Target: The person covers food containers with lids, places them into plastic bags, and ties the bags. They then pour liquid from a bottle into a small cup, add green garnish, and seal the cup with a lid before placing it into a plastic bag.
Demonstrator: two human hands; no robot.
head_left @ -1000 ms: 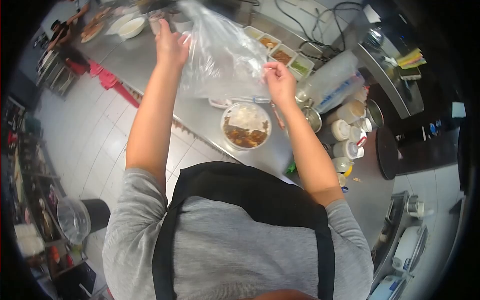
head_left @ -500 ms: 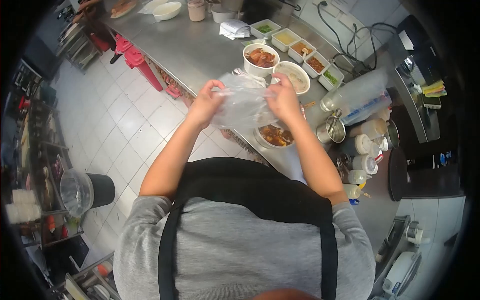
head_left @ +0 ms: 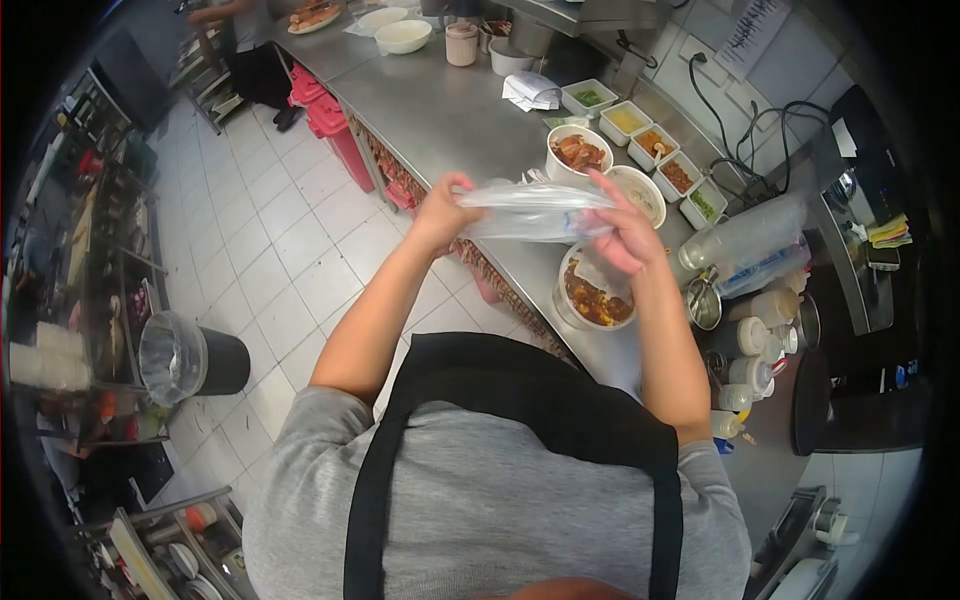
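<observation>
Bag-handling step: I had L hand point(head_left: 440, 218) + R hand point(head_left: 632, 232) both gripping plastic bag point(head_left: 530, 212), mid-frame, nr food bowl point(head_left: 567, 313) on counter point(head_left: 420, 88); next move called for a steady two-handed grip.

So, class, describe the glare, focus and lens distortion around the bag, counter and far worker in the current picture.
Head view: white glare streaks the plastic bag; head view: soft reflections dull the steel counter; head view: the worker at upper left looks soft and lacks fine detail; head view: wide-angle distortion bends the scene, with blackened corners.
</observation>
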